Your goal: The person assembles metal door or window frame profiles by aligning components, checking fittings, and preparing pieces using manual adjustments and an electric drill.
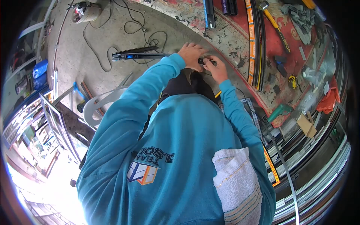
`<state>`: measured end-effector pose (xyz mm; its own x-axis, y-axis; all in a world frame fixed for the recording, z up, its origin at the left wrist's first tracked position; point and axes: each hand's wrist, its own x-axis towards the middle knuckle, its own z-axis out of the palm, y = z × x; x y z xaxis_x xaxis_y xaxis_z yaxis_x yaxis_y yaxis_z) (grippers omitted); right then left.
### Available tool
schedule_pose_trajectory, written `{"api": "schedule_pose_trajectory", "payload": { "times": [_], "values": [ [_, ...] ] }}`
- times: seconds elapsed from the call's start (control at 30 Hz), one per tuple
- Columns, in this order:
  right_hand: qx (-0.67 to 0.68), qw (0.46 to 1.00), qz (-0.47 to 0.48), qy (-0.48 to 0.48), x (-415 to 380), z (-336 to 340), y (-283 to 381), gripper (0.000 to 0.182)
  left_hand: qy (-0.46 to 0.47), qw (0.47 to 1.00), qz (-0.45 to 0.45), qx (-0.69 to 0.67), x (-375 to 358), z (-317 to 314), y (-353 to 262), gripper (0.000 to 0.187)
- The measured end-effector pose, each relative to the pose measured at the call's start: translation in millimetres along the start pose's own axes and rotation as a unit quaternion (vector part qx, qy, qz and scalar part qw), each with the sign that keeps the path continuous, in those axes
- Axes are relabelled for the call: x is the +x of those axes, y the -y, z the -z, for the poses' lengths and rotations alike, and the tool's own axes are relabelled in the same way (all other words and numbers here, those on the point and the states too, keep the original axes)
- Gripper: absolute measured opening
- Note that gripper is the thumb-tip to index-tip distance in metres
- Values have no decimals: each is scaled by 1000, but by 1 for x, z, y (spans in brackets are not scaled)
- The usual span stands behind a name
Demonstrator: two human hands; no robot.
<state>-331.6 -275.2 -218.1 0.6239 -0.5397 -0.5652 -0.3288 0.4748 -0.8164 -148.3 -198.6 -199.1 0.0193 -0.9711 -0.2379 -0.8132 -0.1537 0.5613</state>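
A long dark metal profile (140,56) with a blue strip near its far end stretches leftward from my hands, above the concrete floor. My left hand (192,55) is closed over the near end of that profile, its fingers bent over the far side. Close beside it, my right hand (216,69) pinches a small black piece (202,61) at the profile's end. What kind of piece this is I cannot make out. The fingers of both hands nearly meet there, and the left palm hides the profile's tip.
Black cable (137,28) lies coiled on the floor ahead. On the worn red carpet (232,45) are a yellow-handled hammer (275,28), a tape measure (293,81) and orange-labelled profiles (252,45). A white plastic chair (92,112) stands left; stacked metal lengths (318,176) lie right.
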Motion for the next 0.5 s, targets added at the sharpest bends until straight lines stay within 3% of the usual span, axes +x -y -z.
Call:
{"api": "schedule_pose_trajectory", "payload": {
  "times": [0.03, 0.07, 0.13, 0.17, 0.2, 0.23, 0.3, 0.33, 0.4, 0.43, 0.5],
  "values": [
    [-2, 1000, 0, 5, 0, 1, 1, 33, -169, 982, -82, 13, -9, 0, 3, 63],
    [3, 1000, -12, 5, 0, 2, 2, 34, -171, 982, -78, 14, -22, 11, 0, 63],
    [8, 1000, -23, 11, -2, 5, 4, 35, -406, 909, 53, -78, -51, 34, -2, 43],
    [13, 1000, -12, 10, -3, 5, 2, 34, -461, 832, 190, -244, -67, 21, 9, 34],
    [19, 1000, -2, 11, -3, 5, 0, 34, -493, 708, 314, -396, -86, 3, 23, 27],
    [20, 1000, 2, 17, -3, 4, -1, 34, -484, 645, 383, -451, -109, 4, 37, 29],
    [32, 999, -13, 6, -5, 5, -3, 33, -423, 378, 534, -627, -133, -2, 59, 36],
    [31, 999, -9, 17, -6, 3, -3, 33, -433, 374, 531, -625, -136, -2, 63, 36],
    [36, 999, -21, -3, -7, -1, -1, 32, -346, 305, 454, -762, -130, 1, 71, 47],
    [37, 999, -14, -1, -8, -2, -2, 32, -350, 308, 449, -763, -126, -3, 80, 47],
    [50, 998, -23, -30, -9, -3, -1, 32, -308, 408, 295, -807, -107, -11, 102, 57]
  ]
}}
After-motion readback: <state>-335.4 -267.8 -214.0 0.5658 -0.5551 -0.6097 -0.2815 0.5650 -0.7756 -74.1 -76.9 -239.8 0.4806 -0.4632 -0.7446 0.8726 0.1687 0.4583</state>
